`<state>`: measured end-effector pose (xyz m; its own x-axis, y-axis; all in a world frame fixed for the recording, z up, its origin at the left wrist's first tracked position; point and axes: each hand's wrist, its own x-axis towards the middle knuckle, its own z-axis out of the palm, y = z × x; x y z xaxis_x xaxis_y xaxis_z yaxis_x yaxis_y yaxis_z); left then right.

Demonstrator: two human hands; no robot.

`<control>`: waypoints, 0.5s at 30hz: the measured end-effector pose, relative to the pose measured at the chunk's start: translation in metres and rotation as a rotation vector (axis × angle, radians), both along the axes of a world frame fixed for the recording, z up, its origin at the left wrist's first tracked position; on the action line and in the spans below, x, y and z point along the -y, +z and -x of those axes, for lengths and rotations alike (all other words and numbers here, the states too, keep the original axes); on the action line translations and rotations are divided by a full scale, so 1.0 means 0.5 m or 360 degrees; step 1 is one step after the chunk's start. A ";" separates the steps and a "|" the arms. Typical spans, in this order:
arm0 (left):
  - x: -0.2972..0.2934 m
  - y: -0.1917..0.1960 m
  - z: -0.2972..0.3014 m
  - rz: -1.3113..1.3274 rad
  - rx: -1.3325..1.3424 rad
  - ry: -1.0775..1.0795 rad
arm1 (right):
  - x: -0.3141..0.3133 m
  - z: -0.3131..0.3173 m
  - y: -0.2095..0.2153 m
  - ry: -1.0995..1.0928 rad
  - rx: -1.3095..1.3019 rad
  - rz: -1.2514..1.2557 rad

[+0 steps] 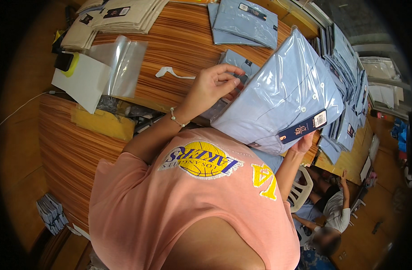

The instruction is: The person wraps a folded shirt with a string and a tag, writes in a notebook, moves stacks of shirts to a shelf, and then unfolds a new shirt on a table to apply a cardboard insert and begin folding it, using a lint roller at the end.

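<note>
A folded light blue shirt in a clear plastic bag [282,94] is held up over the wooden table's [179,40] near edge. My left hand [212,85] grips the bag's left end, fingers curled over it, a bead bracelet on the wrist. My right hand [302,144] supports the bag from below at its lower right corner, beside a dark hang tag. Behind my left hand another folded blue shirt [239,60] lies on the table. A white plastic collar strip [170,72] lies left of it.
Empty clear bags [122,65] and white card [84,81] lie at the left. Beige folded shirts [120,15] are stacked far left, blue ones [246,22] at the back, bagged blue shirts [345,67] along the right. Another person [329,220] sits low at the right.
</note>
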<state>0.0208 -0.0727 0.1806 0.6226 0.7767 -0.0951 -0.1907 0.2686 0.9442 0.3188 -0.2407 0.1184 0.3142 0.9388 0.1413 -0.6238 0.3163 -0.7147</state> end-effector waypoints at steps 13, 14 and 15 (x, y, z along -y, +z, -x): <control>-0.051 -0.101 -0.028 0.0016 -0.0196 0.0052 | -0.030 0.001 0.019 -0.0117 0.0497 0.0383; -0.057 -0.112 -0.030 0.0007 -0.0266 0.0041 | -0.035 0.000 0.016 -0.0138 0.0583 0.0483; -0.062 -0.120 -0.030 -0.0003 -0.0336 0.0031 | -0.044 0.013 0.023 -0.0036 0.0559 0.0514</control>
